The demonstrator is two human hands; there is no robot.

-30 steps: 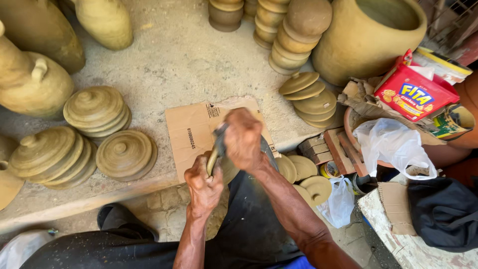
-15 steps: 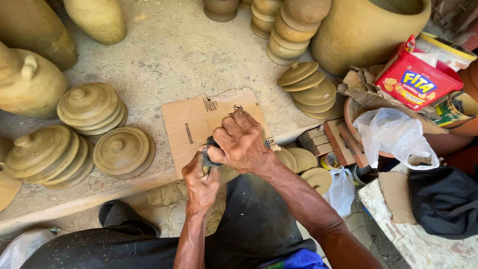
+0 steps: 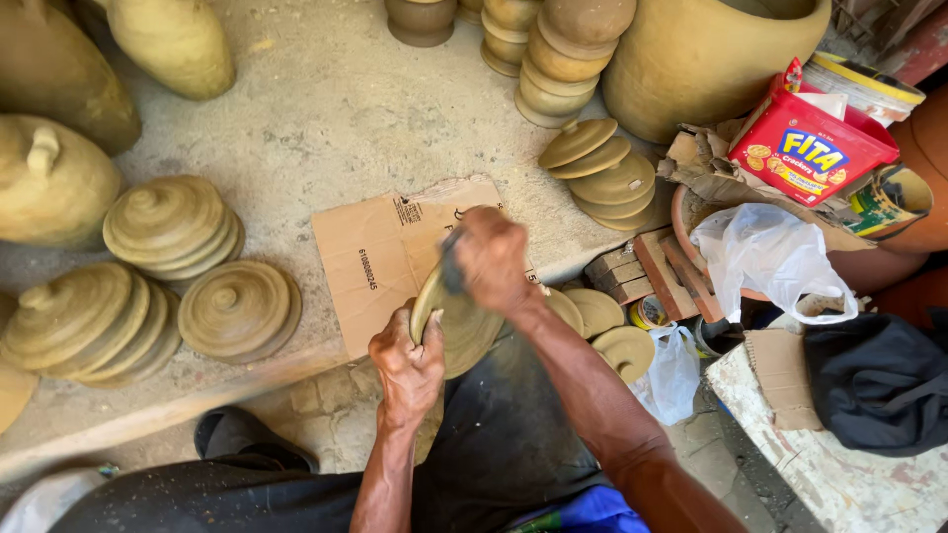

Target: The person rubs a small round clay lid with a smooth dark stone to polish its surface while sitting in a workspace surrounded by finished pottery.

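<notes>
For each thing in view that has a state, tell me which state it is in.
Left hand: gripping the clay lid's edge.
Right hand: closed on a dark tool, pressed to the lid.
Clay lid: held tilted over the lap.
Cardboard sheet: lying flat.
Red cracker box: open.
White plastic bag: crumpled.
Large clay pot: upright.

red cracker box (image 3: 810, 148) upper right | flattened brown cardboard (image 3: 380, 257) centre

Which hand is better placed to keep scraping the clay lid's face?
Right. The right hand already grips a dark tool against the clay lid, above its face. The left hand clasps the lid's lower edge, steadying it, so it looks committed to holding.
</notes>
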